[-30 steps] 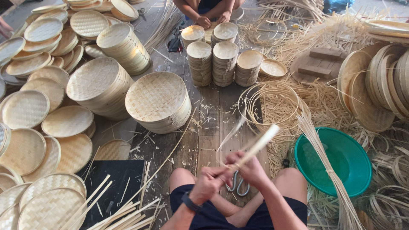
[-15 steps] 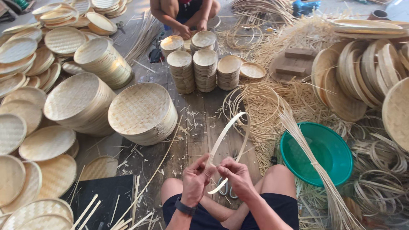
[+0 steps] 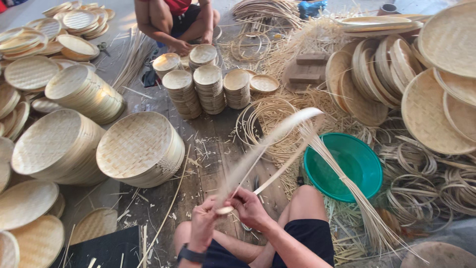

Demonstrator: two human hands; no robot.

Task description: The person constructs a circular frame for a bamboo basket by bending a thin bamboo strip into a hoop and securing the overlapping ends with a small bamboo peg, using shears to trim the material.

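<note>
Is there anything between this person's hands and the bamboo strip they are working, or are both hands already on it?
Nothing visible stands between them. The left hand and right hand both grip the lower end of the bamboo strip directly, close together above the knees. The strip's free end arcs up, motion-blurred, over the coiled hoops, apparently clear of them.

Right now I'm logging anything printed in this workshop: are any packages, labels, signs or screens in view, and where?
None in view: no package, label, sign or screen shows.
Wristwatch: on the left wrist, dark band; its face is not visible.
</note>
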